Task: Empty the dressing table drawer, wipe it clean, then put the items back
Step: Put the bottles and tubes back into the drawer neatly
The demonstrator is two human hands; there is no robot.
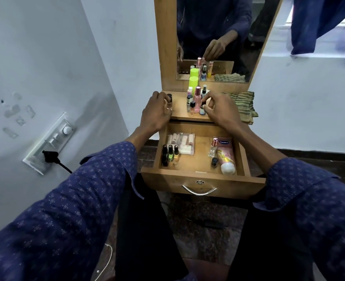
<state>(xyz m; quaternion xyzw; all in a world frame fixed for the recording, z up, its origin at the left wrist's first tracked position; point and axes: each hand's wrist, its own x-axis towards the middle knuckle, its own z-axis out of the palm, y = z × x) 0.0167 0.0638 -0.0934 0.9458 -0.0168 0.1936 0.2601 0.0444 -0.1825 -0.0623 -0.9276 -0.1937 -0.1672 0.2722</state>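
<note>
Drawer (pixel 202 177) pulled open below surface (pixel 179 112), still part-full, emptying step underway: left hand (pixel 155 112) clamped on small bottle (pixel 169 102), right hand (pixel 220 110) pinching dark-capped bottle (pixel 202 107); next, release both, reach nail polishes (pixel 170 154).

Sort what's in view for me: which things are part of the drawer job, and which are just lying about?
Job: drawer, nail polish bottles, pink tube, clear packet, bottles on the shelf, striped cloth.

Lying about: wall switchboard, black plug, hanging blue garment.

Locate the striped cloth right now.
Head view: the striped cloth lies on the right end of the dressing table top, right of the bottle cluster, beside the right hand.
</note>
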